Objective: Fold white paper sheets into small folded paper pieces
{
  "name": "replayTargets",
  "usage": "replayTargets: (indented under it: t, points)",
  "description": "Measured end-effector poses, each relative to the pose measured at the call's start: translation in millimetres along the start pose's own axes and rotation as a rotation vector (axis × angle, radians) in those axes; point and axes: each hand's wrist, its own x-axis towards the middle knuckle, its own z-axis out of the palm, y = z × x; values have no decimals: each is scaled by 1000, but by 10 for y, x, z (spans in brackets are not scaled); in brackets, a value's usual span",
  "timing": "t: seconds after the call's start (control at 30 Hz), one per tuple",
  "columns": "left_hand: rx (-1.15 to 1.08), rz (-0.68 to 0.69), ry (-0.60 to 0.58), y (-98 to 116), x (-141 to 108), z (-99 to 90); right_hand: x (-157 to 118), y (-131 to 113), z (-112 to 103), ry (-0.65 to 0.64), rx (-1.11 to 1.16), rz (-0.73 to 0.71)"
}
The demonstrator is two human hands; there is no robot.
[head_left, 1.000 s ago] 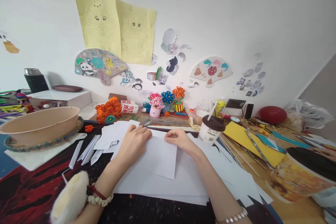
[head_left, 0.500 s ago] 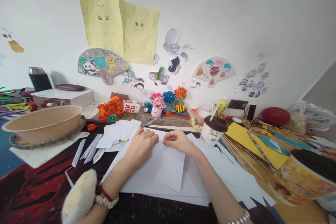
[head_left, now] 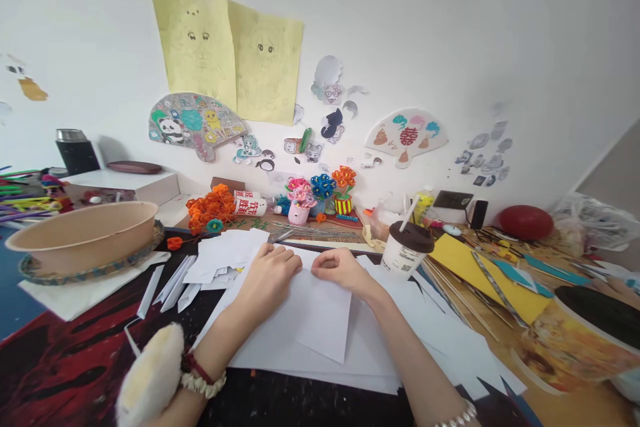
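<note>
I see my left hand (head_left: 273, 273) lying over the top part of a small white paper (head_left: 323, 328). Its fingers are bent and point down, and their tips are hidden, so I cannot tell if they pinch anything. My right hand (head_left: 340, 270) is just beside it, at the top of the same paper. Its thumb and fingers are close together with a narrow gap, but I cannot tell if the paper is between them.

The small paper lies on some big white sheets (head_left: 267, 350), in front of me. One corner points toward me. The big sheets rest on a black cloth (head_left: 295, 403).

To the left I see a pile of white scraps (head_left: 225, 247) and some folded strips (head_left: 150, 290). To the right, a cup (head_left: 395, 260) with a dark lid and a straw stands near the right hand.
</note>
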Motion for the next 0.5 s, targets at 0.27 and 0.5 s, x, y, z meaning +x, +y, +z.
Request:
replayTargets:
  t: [0.27,0.5]
  points:
    - [-10,4,-11,8,-6,2,3,0,1,-1,-1,9]
    - [-14,6,11,9,-10,-7,13,6,-10,-9,-11,1]
